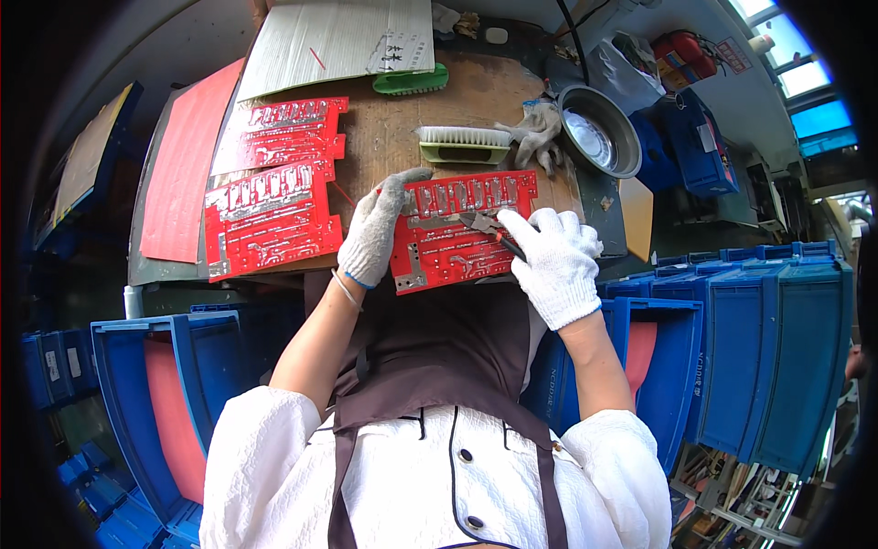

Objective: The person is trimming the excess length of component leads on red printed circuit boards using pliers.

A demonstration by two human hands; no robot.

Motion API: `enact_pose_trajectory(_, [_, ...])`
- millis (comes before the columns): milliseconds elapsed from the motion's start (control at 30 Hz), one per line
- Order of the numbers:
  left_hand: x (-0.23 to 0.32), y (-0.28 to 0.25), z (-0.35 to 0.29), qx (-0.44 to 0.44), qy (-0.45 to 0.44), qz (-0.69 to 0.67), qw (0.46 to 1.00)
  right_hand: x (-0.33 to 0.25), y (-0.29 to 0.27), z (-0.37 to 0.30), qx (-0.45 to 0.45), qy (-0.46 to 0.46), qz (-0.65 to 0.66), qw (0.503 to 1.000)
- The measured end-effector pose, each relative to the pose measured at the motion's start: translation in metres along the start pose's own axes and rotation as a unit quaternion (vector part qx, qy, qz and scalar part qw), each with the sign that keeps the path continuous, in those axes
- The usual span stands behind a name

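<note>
Gripped along its left edge by my left hand (373,229) in a greyish knit glove, a red circuit board (439,247) with silvery solder patches lies at the table's near edge. My right hand (556,261), in a white glove, is closed round dark-handled pliers or cutters (485,226). Their metal jaws touch or hover just over the board's middle; which, I cannot tell. To the left, two more red circuit boards (273,220) lie partly overlapping.
Beyond the board sit a white-bristled brush (465,145), a green brush (411,80), a crumpled glove (538,137) and a metal bowl (599,133). A white corrugated sheet (338,46) and a red sheet (187,174) lie further back and left. Blue crates (741,357) flank me.
</note>
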State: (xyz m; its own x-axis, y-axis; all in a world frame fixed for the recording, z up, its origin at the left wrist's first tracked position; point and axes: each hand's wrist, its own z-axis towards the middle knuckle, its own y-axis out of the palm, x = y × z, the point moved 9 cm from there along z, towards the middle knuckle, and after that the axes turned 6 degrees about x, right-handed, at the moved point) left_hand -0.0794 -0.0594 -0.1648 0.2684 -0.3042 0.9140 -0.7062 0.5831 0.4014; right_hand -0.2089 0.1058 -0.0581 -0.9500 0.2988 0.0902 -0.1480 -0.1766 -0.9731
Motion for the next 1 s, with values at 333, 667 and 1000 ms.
enact_pose_trajectory(333, [0.003,0.003,-0.004,-0.007,-0.009,-0.006,1.0,-0.006,0.002,-0.017,0.075,-0.015,0.018,0.997])
enact_pose_trajectory(667, [0.002,0.001,-0.002,0.004,-0.01,0.008,1.0,-0.007,-0.001,-0.011,0.041,0.026,-0.005,0.999])
enact_pose_trajectory(1000, [0.001,-0.001,-0.001,0.001,-0.008,0.005,1.0,-0.007,0.011,-0.016,0.084,-0.002,0.033,0.996])
